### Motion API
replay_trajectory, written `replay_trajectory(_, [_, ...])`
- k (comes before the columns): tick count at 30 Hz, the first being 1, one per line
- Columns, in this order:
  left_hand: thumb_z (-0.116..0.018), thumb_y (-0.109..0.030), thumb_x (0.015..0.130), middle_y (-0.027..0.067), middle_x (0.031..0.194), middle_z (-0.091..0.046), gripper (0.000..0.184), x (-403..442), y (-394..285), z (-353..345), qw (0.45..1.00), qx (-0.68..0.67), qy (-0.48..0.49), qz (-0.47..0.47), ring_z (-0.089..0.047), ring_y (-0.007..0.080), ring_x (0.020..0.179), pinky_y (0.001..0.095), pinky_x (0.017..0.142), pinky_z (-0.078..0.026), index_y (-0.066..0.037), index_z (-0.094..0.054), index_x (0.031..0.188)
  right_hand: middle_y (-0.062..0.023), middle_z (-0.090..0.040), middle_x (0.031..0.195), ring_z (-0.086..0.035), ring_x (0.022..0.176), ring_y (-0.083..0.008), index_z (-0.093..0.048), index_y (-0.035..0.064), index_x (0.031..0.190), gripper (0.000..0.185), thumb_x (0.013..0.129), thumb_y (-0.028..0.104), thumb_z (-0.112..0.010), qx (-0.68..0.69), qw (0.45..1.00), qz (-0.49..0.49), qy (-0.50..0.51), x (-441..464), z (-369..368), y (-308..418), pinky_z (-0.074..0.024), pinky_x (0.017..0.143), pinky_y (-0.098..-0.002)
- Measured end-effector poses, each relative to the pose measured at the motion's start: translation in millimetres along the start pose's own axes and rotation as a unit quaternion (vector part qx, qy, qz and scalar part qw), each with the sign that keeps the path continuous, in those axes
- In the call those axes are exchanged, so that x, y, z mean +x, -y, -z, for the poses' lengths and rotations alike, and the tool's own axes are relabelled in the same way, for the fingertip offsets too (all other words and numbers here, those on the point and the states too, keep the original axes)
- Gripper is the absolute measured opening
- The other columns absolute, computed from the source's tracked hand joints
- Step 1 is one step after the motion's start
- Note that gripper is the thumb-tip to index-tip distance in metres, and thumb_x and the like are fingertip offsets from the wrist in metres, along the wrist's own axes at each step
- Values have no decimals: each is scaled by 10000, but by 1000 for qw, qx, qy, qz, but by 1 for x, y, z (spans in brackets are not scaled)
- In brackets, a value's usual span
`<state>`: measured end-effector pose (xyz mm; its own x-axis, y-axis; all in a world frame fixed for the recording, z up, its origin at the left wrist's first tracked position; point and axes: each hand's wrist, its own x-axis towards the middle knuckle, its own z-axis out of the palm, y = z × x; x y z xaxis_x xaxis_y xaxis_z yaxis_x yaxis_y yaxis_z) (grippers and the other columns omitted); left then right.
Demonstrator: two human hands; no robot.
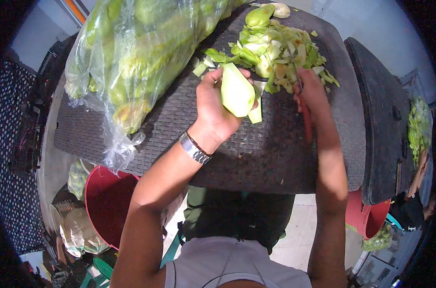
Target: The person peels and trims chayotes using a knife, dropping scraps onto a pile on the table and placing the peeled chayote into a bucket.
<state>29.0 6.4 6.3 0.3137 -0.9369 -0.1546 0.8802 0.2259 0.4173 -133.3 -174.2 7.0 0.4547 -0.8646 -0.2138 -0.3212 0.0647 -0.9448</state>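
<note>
My left hand [212,108], with a metal watch at the wrist, holds a peeled pale green chayote [237,90] palm up over the dark woven table [198,165]. Another pale piece [256,114] shows just behind the chayote. My right hand [312,91] is closed round a knife [305,117] with a reddish handle; its thin blade points away over a pile of peelings [280,53]. Beyond the peelings lies an unpeeled green chayote [259,17], close to a whitish piece [281,10].
A big clear plastic bag of green chayotes [146,53] covers the table's left part. Red tubs stand below at left [107,204] and right [371,216]. A dark chair or panel [383,120] adjoins the table's right edge. More bagged produce [419,127] is at far right.
</note>
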Motion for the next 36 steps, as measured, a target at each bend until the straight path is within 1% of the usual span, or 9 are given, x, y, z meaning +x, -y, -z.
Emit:
replay_trajectory(5, [-384, -378, 1072, 107, 1031, -694, 468, -1, -5, -10, 1000, -7, -4, 9, -661, 244, 920, 417, 752, -517, -6, -637, 1200, -23, -573, 688, -513, 467, -162, -577, 110, 1049, 351, 1049, 442, -460, 87, 994, -59, -8, 7, 13, 1, -396, 379, -323])
replay_trajectory(9, [-441, -392, 1074, 68, 1098, -700, 469, -2, -6, -13, 996, 50, 60, 35, -669, 197, 962, 397, 752, -528, -9, -622, 1275, -20, -596, 703, -530, 483, -154, -600, 125, 1054, 392, 1051, 480, -433, 144, 985, -66, 64, 8, 30, -10, -407, 388, -317])
replay_trajectory(11, [-477, -403, 1061, 63, 1094, -696, 480, -5, -4, -20, 998, 55, 36, 17, -661, 187, 949, 395, 735, -533, -8, -617, 1296, -15, -602, 709, -527, 479, -150, -609, 134, 1048, 412, 1049, 502, -423, 181, 975, -98, 85, 6, 34, -9, -406, 389, -313])
replay_trajectory(14, [-482, -403, 1058, 65, 1094, -695, 484, -3, -5, -18, 997, 54, 38, 26, -656, 189, 938, 398, 725, -535, -2, -615, 1295, -14, -622, 728, -543, 494, -136, -620, 131, 1059, 425, 1044, 521, -452, 192, 968, -91, 134, 7, 38, -11, -396, 389, -298])
replay_trajectory(20, [-464, -380, 1063, 71, 1100, -702, 465, 0, -9, -12, 998, 29, 52, 27, -659, 192, 940, 393, 727, -540, 9, -622, 1262, -67, -667, 778, -587, 531, -124, -585, 66, 1148, 491, 1027, 539, -530, 145, 987, 0, 64, -53, 20, 29, -421, 380, -259])
replay_trajectory(25, [-446, -331, 1073, 100, 1076, -712, 421, -1, -11, -13, 997, 76, -17, -21, -677, 201, 931, 379, 768, -558, 21, -630, 1211, -92, -701, 796, -603, 499, -125, -532, 55, 1391, 471, 991, 285, -630, 75, 987, 5, 139, -142, 10, 40, -444, 406, -245])
replay_trajectory(30, [-454, -306, 1073, 112, 1020, -719, 399, 3, -10, -9, 996, 85, -9, -31, -688, 223, 878, 356, 812, -571, 23, -649, 1184, -70, -691, 752, -570, 487, -85, -337, 112, 1614, 780, 906, 56, -660, 69, 975, -60, 200, -186, 5, 33, -426, 415, -221])
replay_trajectory(33, [-461, -309, 1072, 116, 996, -722, 400, 2, -8, -11, 995, 91, -21, -29, -693, 230, 853, 356, 820, -575, 23, -661, 1174, -64, -690, 793, -567, 527, -106, -333, 186, 1624, 702, 982, 100, -604, 25, 973, -55, 224, -188, 10, 28, -489, 471, -275])
replay_trajectory(36, [-462, -318, 1073, 116, 992, -724, 410, 4, -7, -8, 994, 102, -18, -31, -700, 231, 854, 357, 821, -576, 23, -664, 1179, -31, -674, 768, -545, 505, -55, -349, 147, 1617, 741, 933, -5, -591, 52, 975, -72, 202, -190, 4, 31, -404, 425, -204])
